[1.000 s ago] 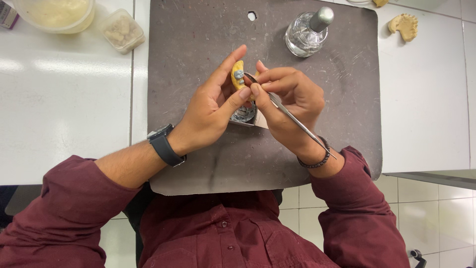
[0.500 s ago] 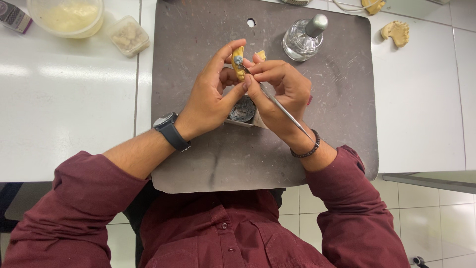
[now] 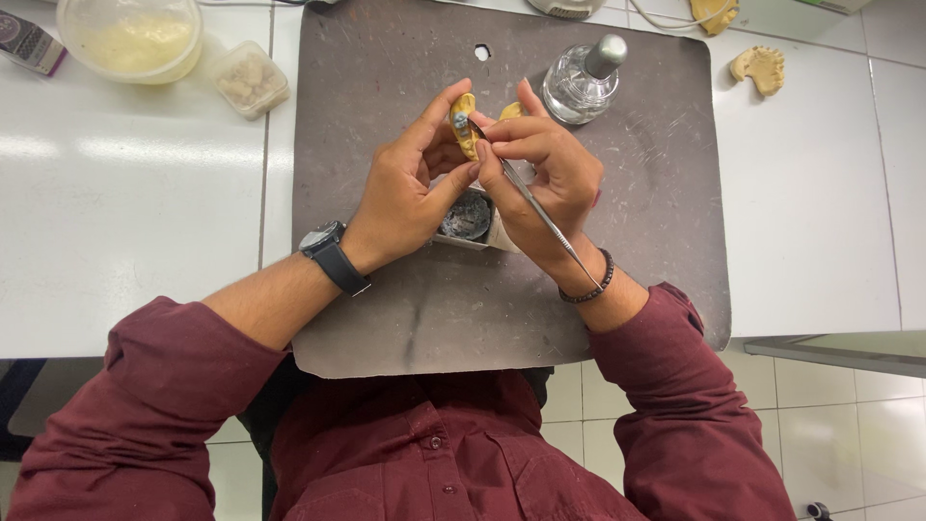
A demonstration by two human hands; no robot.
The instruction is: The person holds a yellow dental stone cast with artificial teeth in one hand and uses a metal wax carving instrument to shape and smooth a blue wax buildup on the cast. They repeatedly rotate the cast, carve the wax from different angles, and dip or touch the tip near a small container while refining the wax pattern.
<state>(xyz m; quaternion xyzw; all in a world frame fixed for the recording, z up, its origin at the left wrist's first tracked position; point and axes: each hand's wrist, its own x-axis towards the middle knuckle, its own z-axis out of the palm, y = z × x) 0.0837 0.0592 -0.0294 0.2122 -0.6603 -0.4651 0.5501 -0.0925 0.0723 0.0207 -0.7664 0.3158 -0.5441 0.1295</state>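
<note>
Two hands are raised over grey mat (image 3: 386,87) on bench (image 3: 125,222). Yellow dental cast (image 3: 462,118) is pinched by left hand (image 3: 410,193), tilted for access; thin metal instrument (image 3: 540,217) is gripped pen-style by right hand (image 3: 545,178), tip w/ cast. Small dish (image 3: 467,214) sits directly below, glass spirit lamp (image 3: 582,82) nearby.

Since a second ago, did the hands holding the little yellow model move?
Yes. Both hands, left hand and right hand, carried the yellow dental model up the grey mat, nearer its hole and the glass bottle.
</note>
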